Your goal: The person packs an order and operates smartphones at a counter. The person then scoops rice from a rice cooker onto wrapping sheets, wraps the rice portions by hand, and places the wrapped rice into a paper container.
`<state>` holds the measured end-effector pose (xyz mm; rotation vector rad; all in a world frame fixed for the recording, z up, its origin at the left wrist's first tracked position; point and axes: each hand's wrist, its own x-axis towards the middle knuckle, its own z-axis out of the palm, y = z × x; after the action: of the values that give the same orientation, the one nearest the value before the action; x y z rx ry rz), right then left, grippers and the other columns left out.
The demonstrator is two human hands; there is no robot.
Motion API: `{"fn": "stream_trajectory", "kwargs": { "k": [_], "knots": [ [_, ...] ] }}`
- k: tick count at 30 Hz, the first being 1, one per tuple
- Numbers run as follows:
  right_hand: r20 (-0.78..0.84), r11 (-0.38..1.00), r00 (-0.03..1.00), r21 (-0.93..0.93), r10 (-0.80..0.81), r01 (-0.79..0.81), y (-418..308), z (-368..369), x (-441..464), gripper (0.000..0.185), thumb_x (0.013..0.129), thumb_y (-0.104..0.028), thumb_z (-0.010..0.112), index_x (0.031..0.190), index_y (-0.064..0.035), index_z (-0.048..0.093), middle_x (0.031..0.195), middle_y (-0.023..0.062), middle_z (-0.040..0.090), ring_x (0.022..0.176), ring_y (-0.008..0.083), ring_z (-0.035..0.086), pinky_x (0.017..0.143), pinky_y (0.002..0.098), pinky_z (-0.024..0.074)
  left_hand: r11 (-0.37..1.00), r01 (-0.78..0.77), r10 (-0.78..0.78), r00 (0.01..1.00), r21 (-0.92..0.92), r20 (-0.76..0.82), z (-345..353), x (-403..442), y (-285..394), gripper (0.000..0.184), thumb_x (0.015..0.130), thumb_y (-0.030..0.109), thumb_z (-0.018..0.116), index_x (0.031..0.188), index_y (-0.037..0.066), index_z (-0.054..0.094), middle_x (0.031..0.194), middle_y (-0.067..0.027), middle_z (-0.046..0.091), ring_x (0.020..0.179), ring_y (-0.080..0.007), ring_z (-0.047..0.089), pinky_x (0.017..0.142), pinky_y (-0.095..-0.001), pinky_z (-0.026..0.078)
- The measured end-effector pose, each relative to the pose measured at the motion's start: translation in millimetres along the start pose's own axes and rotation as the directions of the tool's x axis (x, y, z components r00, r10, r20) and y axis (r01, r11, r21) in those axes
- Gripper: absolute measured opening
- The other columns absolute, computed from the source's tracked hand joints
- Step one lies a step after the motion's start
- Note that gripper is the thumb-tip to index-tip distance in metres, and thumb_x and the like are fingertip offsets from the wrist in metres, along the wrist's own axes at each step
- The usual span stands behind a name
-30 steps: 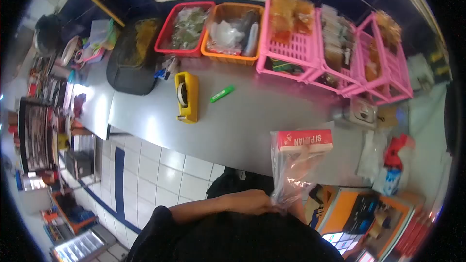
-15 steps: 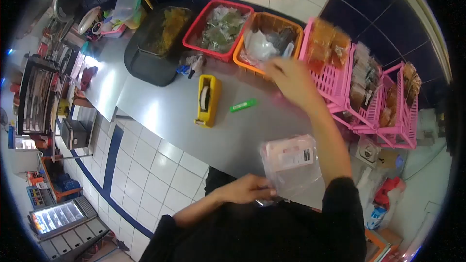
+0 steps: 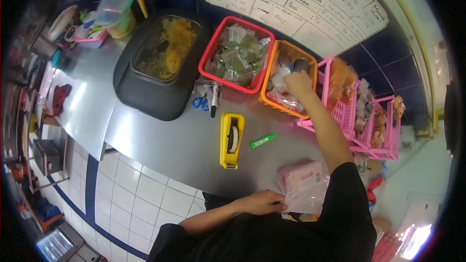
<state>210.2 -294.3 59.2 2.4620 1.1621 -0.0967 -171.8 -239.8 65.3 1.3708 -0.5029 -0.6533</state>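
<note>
My left hand (image 3: 265, 202) is closed on the near edge of a clear plastic bag (image 3: 306, 201) at the counter's front edge. Inside the bag lies a stack of pinkish packets (image 3: 303, 177) with a printed label. My right hand (image 3: 299, 86) reaches down into an orange basket (image 3: 287, 110), its fingers curled among the contents. That basket holds a white plastic bundle (image 3: 279, 77), dark packets (image 3: 301, 65) and clear wrappers. What the right fingertips grip, if anything, is hidden.
On the steel counter (image 3: 160, 131) are a yellow tape dispenser (image 3: 225, 140), a green box cutter (image 3: 263, 140), blue-handled scissors (image 3: 200, 102) and a marker (image 3: 214, 101). Behind stand a red basket (image 3: 233, 86) of green sachets, a black-lidded tub (image 3: 150, 97) and pink racks (image 3: 343, 114).
My right hand has moved from the orange basket's front rim down inside it. My left hand stays at the bag's edge. The camera view has shifted, showing more of the whiteboard.
</note>
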Motion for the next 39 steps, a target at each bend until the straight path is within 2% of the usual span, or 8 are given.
{"fn": "stream_trajectory", "kwargs": {
  "k": [9,17,25,28,31,33,35,39],
  "knots": [
    [-0.061,0.746,0.967,0.649,0.248,-0.15,39.9,-21.9,-8.6,0.024,0.082,-0.028,0.072,0.077,-0.0047,0.069,0.075,0.0175,0.067,0.074,0.0368,0.068,0.067,0.0446,0.0505,0.988,-0.056,0.019,0.968,0.141,0.251,-12.8,24.9,-4.0,0.038,0.099,0.04,0.059,0.098,0.002,0.064,0.085,-0.0197,0.068,0.08,-0.0387,0.067,0.073,-0.0477,0.049],
    [-0.029,0.571,0.943,0.802,0.331,-0.175,75.8,14.2,-3.4,0.025,0.086,-0.023,0.076,0.08,0.0017,0.071,0.064,0.0078,0.065,0.061,0.0133,0.057,0.062,0.0323,0.0479,0.987,-0.086,0.039,0.947,0.133,0.32,-23.2,31.8,-6.7,0.038,0.098,0.04,0.06,0.097,0.002,0.065,0.085,-0.0207,0.068,0.081,-0.0407,0.067,0.071,-0.0489,0.049],
    [-0.036,0.456,0.84,0.852,0.542,-0.258,122.5,56.2,-11.5,0.022,0.086,-0.024,0.073,0.088,-0.0028,0.074,0.076,0.0161,0.068,0.068,0.025,0.063,0.068,0.0385,0.0503,0.991,-0.086,0.049,0.946,0.102,0.321,-16.4,37.8,-15.4,0.036,0.098,0.039,0.06,0.097,0.004,0.066,0.085,-0.0193,0.07,0.082,-0.0398,0.068,0.073,-0.0468,0.05],
    [-0.138,0.557,0.715,0.732,0.686,-0.393,138.4,37.0,-34.1,0.02,0.09,-0.018,0.064,0.102,-0.0082,0.077,0.091,0.0201,0.071,0.081,0.0291,0.067,0.074,0.0399,0.0511,0.987,-0.011,-0.051,0.925,0.162,0.376,-14.6,42.0,-5.0,0.036,0.098,0.038,0.06,0.103,0.003,0.066,0.088,-0.0187,0.071,0.082,-0.0374,0.069,0.074,-0.0452,0.052],
    [-0.502,0.678,0.524,0.702,0.689,-0.219,145.8,-12.1,-97.1,0.022,0.092,-0.01,0.06,0.106,-0.0006,0.074,0.085,0.0102,0.07,0.08,0.0211,0.066,0.072,0.035,0.0502,0.992,0.1,-0.118,0.96,0.083,0.255,-1.9,43.4,-2.8,0.032,0.099,0.031,0.061,0.115,0.003,0.064,0.091,-0.015,0.073,0.079,-0.0276,0.071,0.073,-0.0413,0.055],
    [-0.266,0.493,0.462,0.722,0.846,-0.486,106.0,-75.6,-172.8,0.023,0.091,-0.009,0.06,0.108,-0.0002,0.073,0.091,0.0117,0.072,0.086,0.023,0.068,0.075,0.0359,0.0513,0.987,0.129,-0.119,0.988,-0.092,0.1,18.3,41.6,-26.0,0.032,0.1,0.02,0.061,0.127,0.004,0.06,0.09,-0.0085,0.072,0.077,-0.0169,0.069,0.071,-0.036,0.056],
    [-0.346,0.43,0.286,0.844,0.894,-0.321,62.7,-99.5,-243.1,0.025,0.087,-0.007,0.058,0.105,-0.002,0.074,0.097,0.0179,0.073,0.093,0.03,0.069,0.084,0.038,0.0538,0.934,0.162,-0.174,0.985,-0.32,-0.01,16.5,42.3,-23.9,0.032,0.101,0.013,0.059,0.132,0.005,0.058,0.089,-0.0033,0.069,0.078,-0.0115,0.067,0.07,-0.0315,0.056],
    [-0.141,0.416,0.796,0.897,0.588,-0.149,-62.3,-50.8,-361.5,0.028,0.081,0.0,0.059,0.107,-0.0007,0.069,0.108,0.0173,0.07,0.104,0.0309,0.067,0.088,0.0396,0.0544,0.83,0.153,-0.339,0.902,-0.537,-0.267,25.2,49.0,-12.1,0.037,0.103,0.015,0.055,0.139,0.005,0.055,0.084,-0.0014,0.064,0.072,-0.0094,0.06,0.065,-0.0265,0.051]
  ]
}}
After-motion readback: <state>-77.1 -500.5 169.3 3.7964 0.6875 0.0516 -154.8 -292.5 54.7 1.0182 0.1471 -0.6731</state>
